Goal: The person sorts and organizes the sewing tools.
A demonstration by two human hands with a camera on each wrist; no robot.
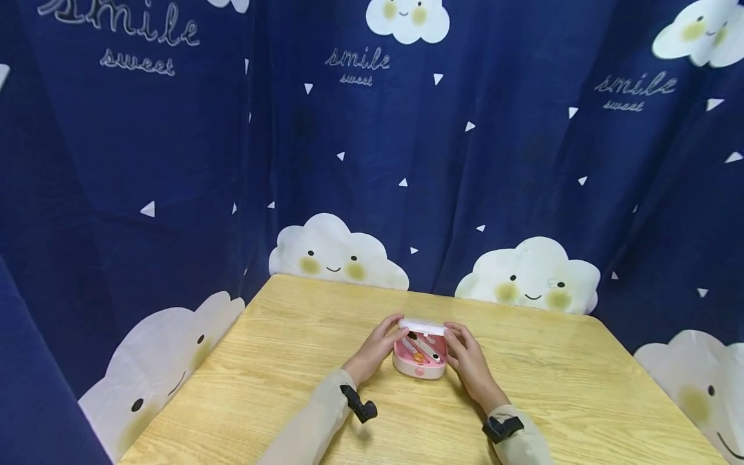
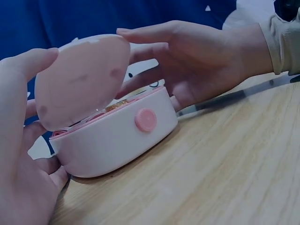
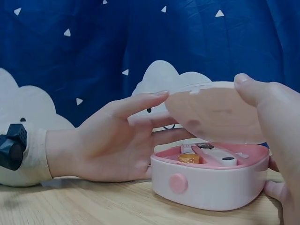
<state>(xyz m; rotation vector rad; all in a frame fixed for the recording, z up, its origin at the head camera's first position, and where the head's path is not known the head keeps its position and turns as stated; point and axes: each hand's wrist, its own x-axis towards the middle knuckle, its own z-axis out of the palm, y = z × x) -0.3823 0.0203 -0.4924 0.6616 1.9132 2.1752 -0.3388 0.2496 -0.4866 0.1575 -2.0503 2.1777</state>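
A small white-and-pink case stands on the table, its lid raised and tilted. My left hand is at the case's left side, thumb on the lid's edge and other fingers reaching behind. On the opposite side my right hand holds the lid's right edge in the same way, thumb on top. A round pink button sits on the front wall. Inside the pink tray lie a white stick-shaped item with a dark oval end and an orange patterned piece. The lid partly hides the contents in both wrist views.
The case rests on a light wooden table with rounded far corners. Dark blue curtains with white clouds and small triangles hang behind and beside it. Each sleeve carries a black wrist camera, such as the left one.
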